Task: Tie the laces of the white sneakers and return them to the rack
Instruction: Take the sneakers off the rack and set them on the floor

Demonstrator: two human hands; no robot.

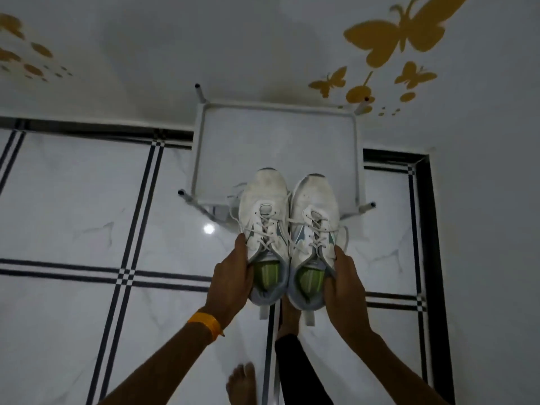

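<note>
Two white sneakers with grey-blue side panels and green insoles are held side by side in the air, toes pointing away from me. My left hand [232,273] grips the heel side of the left sneaker [264,200]. My right hand [343,283] grips the heel side of the right sneaker [314,206]. Their white laces look laced and knotted, with loops hanging at the sides. The toes hover over the near edge of the white shoe rack [201,147], whose top shelf is bare.
The rack stands against a white wall with yellow butterfly stickers [397,33]. Around it lies a glossy white tiled floor with black stripe borders [152,176]. My bare feet [241,381] stand just below the shoes. An orange band [206,325] circles my left wrist.
</note>
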